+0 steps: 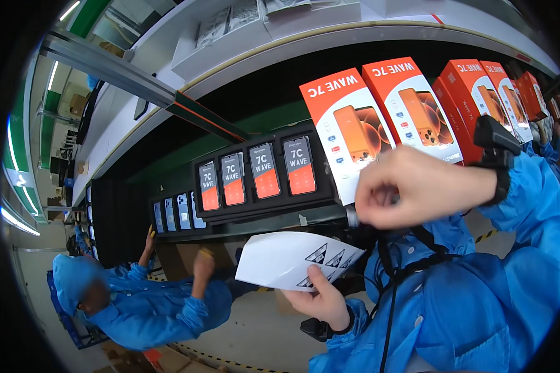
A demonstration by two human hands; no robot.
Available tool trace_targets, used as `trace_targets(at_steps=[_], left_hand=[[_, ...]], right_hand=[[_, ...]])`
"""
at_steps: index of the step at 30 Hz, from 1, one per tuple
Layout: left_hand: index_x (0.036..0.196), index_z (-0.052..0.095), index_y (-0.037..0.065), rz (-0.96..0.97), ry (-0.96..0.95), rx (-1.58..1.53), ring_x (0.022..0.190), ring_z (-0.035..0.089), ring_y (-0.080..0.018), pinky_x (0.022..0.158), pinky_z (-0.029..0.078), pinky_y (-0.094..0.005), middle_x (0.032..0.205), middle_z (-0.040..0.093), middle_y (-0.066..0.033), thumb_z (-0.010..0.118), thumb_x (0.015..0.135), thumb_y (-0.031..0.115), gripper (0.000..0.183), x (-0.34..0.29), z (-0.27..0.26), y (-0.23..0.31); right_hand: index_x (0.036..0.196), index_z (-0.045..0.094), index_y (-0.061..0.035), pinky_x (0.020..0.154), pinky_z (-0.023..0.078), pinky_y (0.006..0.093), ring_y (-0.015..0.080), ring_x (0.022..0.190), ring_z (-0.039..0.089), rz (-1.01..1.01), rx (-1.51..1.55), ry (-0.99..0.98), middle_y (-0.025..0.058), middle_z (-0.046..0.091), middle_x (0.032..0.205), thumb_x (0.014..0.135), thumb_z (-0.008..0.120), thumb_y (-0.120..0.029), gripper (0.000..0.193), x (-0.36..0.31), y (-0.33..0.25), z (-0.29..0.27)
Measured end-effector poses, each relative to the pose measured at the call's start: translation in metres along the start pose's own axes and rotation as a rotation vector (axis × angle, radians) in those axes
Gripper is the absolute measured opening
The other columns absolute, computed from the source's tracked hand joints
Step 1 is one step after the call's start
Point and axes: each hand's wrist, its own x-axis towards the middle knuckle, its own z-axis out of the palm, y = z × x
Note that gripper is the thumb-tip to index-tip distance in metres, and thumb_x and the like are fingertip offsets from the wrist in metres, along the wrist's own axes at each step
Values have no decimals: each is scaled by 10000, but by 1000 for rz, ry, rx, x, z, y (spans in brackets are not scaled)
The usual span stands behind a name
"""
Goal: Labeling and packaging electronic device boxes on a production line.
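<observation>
My left hand (pixel 322 303) pinches the lower edge of a white sheet (pixel 280 258) that carries several black triangular stickers near my thumb. My right hand (pixel 410 188) is raised above it with the fingers curled tight together. Whether a sticker sits between them I cannot make out. It hovers in front of the lower corner of an orange and white phone box (pixel 348 127). A black device (pixel 494 140) is strapped at that wrist. Both my sleeves are blue.
More orange phone boxes (pixel 417 102) stand in a row on the dark belt. A black tray (pixel 261 208) holds several phones with orange screen labels (pixel 264 171); a second tray of phones (pixel 177 212) lies beyond. A co-worker in blue (pixel 137 304) reaches toward it.
</observation>
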Motion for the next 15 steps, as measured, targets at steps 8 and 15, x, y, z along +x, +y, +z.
trace_targets(at_steps=[8, 15], left_hand=[[1301, 271, -97, -27, -86, -43, 988, 579, -264, 810, 488, -326, 1165, 491, -256, 519, 850, -7, 523, 9, -5, -12], [1296, 277, -96, -24, -120, -31, 998, 574, -265, 812, 485, -319, 1166, 491, -255, 524, 847, -2, 521, 11, -3, -12]], right_hand=[[750, 587, 33, 502, 475, 191, 98, 544, 636, 245, 144, 15, 58, 616, 628, 815, 588, -115, 161, 18, 11, -6], [741, 574, 30, 511, 483, 196, 102, 550, 640, 254, 102, -11, 61, 616, 616, 818, 575, -104, 155, 19, 10, -7]])
